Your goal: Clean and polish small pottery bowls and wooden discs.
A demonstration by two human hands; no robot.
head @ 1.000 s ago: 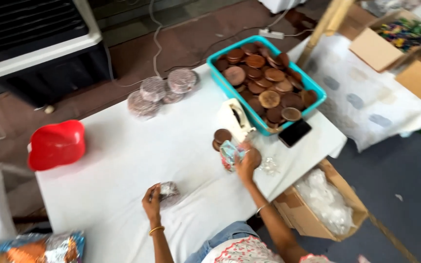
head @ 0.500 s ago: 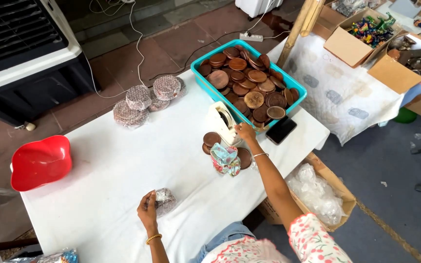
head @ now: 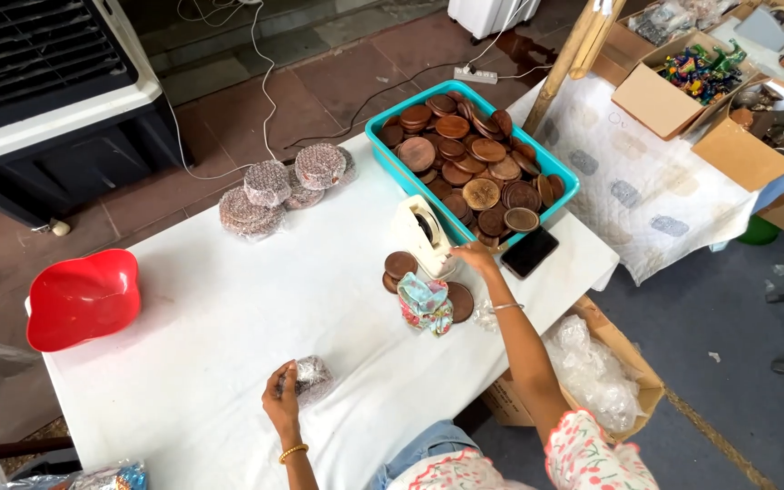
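Observation:
My left hand rests on the white table near its front edge, gripping a small bundle wrapped in bubble wrap. My right hand reaches forward and touches the cream tape dispenser that stands beside the teal bin full of round brown wooden discs. A few loose discs and a crumpled patterned cloth lie just left of that hand.
Several bubble-wrapped stacks sit at the table's far side. A red bowl is at the left edge, a black phone by the bin. A cardboard box with plastic film stands on the floor at the right; open boxes lie beyond.
My right hand has moved from the patterned cloth forward to the tape dispenser. My left hand stays on the wrapped bundle. The view has shifted.

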